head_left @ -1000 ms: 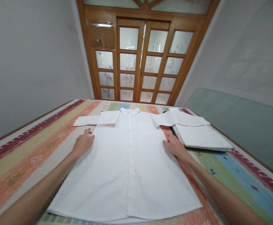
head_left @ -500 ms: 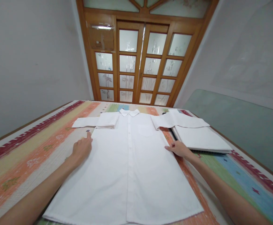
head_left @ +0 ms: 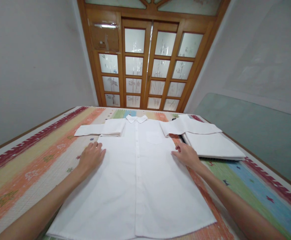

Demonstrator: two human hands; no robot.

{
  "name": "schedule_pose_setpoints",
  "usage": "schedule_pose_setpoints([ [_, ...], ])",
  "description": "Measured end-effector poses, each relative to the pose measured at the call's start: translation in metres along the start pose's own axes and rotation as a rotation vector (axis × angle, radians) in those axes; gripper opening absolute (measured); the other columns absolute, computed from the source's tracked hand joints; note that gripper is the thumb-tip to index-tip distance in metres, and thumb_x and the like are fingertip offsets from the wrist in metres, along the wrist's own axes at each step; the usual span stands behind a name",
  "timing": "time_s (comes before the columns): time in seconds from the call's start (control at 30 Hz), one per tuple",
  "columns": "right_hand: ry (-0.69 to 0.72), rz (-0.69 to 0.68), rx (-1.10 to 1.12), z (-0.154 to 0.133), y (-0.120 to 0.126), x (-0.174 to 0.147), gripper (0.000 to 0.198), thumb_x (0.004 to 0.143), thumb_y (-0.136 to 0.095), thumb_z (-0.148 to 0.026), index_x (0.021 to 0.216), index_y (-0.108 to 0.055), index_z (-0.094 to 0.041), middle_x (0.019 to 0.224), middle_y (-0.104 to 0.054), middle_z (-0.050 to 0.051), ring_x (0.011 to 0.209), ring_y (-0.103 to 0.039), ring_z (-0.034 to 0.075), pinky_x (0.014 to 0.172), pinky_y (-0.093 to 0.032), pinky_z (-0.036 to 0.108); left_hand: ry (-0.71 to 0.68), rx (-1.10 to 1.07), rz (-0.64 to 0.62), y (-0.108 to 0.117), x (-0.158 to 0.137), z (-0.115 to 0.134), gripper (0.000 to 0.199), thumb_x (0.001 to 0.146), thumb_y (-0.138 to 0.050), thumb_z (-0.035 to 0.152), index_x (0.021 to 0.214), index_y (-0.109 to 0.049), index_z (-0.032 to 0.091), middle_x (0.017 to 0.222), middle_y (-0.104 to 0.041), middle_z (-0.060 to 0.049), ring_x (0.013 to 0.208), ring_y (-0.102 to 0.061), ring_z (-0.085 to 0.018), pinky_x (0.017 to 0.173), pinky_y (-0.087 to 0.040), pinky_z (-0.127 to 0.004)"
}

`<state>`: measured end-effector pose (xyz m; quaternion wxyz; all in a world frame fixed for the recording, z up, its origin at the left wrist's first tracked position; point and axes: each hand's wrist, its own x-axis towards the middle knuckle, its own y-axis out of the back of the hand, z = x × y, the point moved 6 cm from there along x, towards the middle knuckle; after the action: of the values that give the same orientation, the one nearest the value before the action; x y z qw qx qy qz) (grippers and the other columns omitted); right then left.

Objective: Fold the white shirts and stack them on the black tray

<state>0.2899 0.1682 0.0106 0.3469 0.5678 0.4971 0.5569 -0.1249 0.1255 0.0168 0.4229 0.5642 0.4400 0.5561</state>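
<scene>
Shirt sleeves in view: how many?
2. One sleeve lies beyond the left hand, folded near the shoulder of the white shirt; the other sleeve overlaps the folded white cloth beyond the right hand. That cloth may hide more.

Wooden glass-paned doors [head_left: 145, 66] beyond, pale green panel [head_left: 247, 126] right.

two hands [head_left: 91, 157] [head_left: 187, 155], one spread shirt [head_left: 157, 180]
</scene>
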Motion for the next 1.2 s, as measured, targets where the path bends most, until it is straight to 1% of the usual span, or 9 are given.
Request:
schedule_pose_setpoints([
  [0.13,0.321,0.024,0.082,-0.056,-0.009,0.008,0.02,0.087,-0.053,-0.034,0.092,-0.064,-0.018,0.098,-0.066,0.011,0.102,-0.056,0.027,0.092,-0.041,0.04,-0.319,-0.201,-0.127,-0.016,-0.01,0.048,0.051,0.093,-0.038,0.045,0.126,-0.054,0.01,0.139,-0.049,-0.018,0.133,-0.039,-0.03,0.109,-0.031,-0.042],
  [0.23,0.475,-0.043,0.129,-0.093,-0.026,0.012,0.03,0.09,-0.05,-0.035,0.108,-0.063,-0.015,0.117,-0.063,0.014,0.116,-0.051,0.028,0.1,-0.039,0.044,-0.557,-0.28,-0.261,-0.025,-0.032,0.083,0.063,0.094,-0.032,0.054,0.144,-0.035,0.015,0.153,-0.03,-0.013,0.143,-0.023,-0.027,0.114,-0.022,-0.044],
  [0.33,0.585,-0.089,0.16,-0.122,-0.043,0.01,0.041,0.095,-0.044,-0.038,0.123,-0.056,-0.011,0.139,-0.048,0.018,0.132,-0.039,0.03,0.108,-0.033,0.048,-0.696,-0.312,-0.28,-0.023,-0.054,0.102,0.066,0.095,-0.029,0.055,0.15,-0.022,0.019,0.156,-0.022,-0.011,0.144,-0.017,-0.025,0.117,-0.014,-0.046],
  [0.53,0.719,-0.201,0.177,-0.153,-0.06,-0.019,0.061,0.098,-0.034,-0.043,0.144,-0.032,-0.003,0.151,-0.027,0.022,0.143,-0.016,0.03,0.115,-0.022,0.051,-0.798,-0.38,-0.223,-0.009,-0.082,0.099,0.072,0.093,-0.038,0.054,0.152,-0.011,0.024,0.156,-0.021,-0.01,0.144,-0.016,-0.025,0.118,-0.011,-0.048],
  [0.83,0.866,-0.366,0.289,-0.151,-0.023,-0.089,0.079,0.093,-0.043,-0.052,0.152,-0.011,-0.009,0.156,-0.011,0.019,0.145,-0.005,0.028,0.118,-0.013,0.05,-0.777,-0.418,-0.249,-0.009,-0.086,0.089,0.07,0.093,-0.041,0.052,0.151,-0.013,0.029,0.156,-0.024,-0.006,0.144,-0.019,-0.025,0.118,-0.015,-0.049],
  [0.97,0.945,-0.545,0.521,-0.15,0.0,-0.113,0.08,0.086,-0.055,-0.052,0.149,-0.026,-0.014,0.154,-0.023,0.017,0.143,-0.017,0.028,0.116,-0.016,0.05,-0.719,-0.448,-0.244,-0.01,-0.084,0.094,0.052,0.096,-0.039,0.043,0.146,-0.034,0.027,0.152,-0.035,-0.007,0.142,-0.025,-0.024,0.116,-0.02,-0.051],
  [1.07,0.871,-0.648,0.799,-0.146,0.008,-0.116,0.04,0.087,-0.056,-0.045,0.119,-0.066,-0.022,0.128,-0.061,0.01,0.125,-0.05,0.024,0.108,-0.034,0.044,-0.707,-0.516,-0.212,-0.005,-0.084,0.103,0.039,0.096,-0.039,0.032,0.133,-0.052,0.027,0.145,-0.046,-0.006,0.137,-0.036,-0.023,0.114,-0.026,-0.051],
  [1.13,0.683,-0.654,0.92,-0.141,0.005,-0.109,0.028,0.088,-0.057,-0.042,0.091,-0.074,-0.02,0.095,-0.073,0.006,0.095,-0.065,0.019,0.089,-0.049,0.035,-0.717,-0.57,-0.191,0.0,-0.085,0.11,0.036,0.095,-0.04,0.026,0.127,-0.057,0.028,0.139,-0.052,-0.006,0.132,-0.041,-0.022,0.113,-0.029,-0.05],
  [1.2,0.437,-0.631,0.977,-0.138,-0.003,-0.098,0.031,0.084,-0.06,-0.045,0.077,-0.07,-0.017,0.071,-0.069,0.004,0.067,-0.063,0.015,0.064,-0.05,0.026,-0.725,-0.625,-0.172,0.005,-0.085,0.117,0.036,0.094,-0.041,0.022,0.125,-0.058,0.028,0.134,-0.055,-0.006,0.128,-0.045,-0.022,0.11,-0.033,-0.047],
])
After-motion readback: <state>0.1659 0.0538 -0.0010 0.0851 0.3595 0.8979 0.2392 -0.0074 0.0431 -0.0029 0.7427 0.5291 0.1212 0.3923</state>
